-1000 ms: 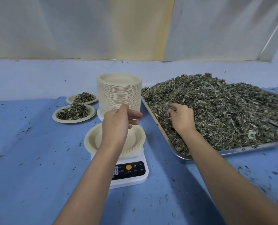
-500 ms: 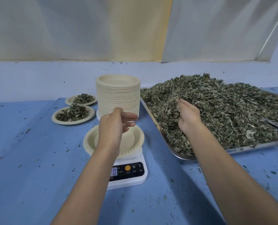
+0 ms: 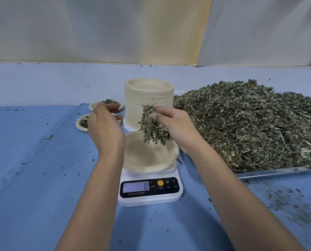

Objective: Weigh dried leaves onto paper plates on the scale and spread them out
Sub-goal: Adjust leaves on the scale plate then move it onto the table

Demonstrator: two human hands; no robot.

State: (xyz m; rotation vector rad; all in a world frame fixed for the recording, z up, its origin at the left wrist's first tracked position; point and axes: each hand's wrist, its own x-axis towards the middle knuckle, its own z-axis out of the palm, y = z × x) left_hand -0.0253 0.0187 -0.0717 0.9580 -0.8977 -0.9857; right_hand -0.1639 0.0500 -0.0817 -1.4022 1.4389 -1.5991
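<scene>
An empty paper plate (image 3: 147,160) sits on the white digital scale (image 3: 149,194), whose display reads 0. My right hand (image 3: 174,127) grips a handful of dried leaves (image 3: 153,127) just above the plate. Left of the plate hovers my left hand (image 3: 104,127), fingers relaxed and holding nothing. A big heap of dried leaves (image 3: 250,124) fills the metal tray (image 3: 278,173) on the right.
A tall stack of paper plates (image 3: 149,100) stands behind the scale. Two filled plates (image 3: 81,124) (image 3: 96,105) lie at the back left, partly hidden by my left hand. Leaf crumbs litter the blue table cover (image 3: 33,169), most thickly at the right front.
My right hand has left the heap with a handful of leaves and come over the plate on the scale. My left hand has shifted left, off the plate.
</scene>
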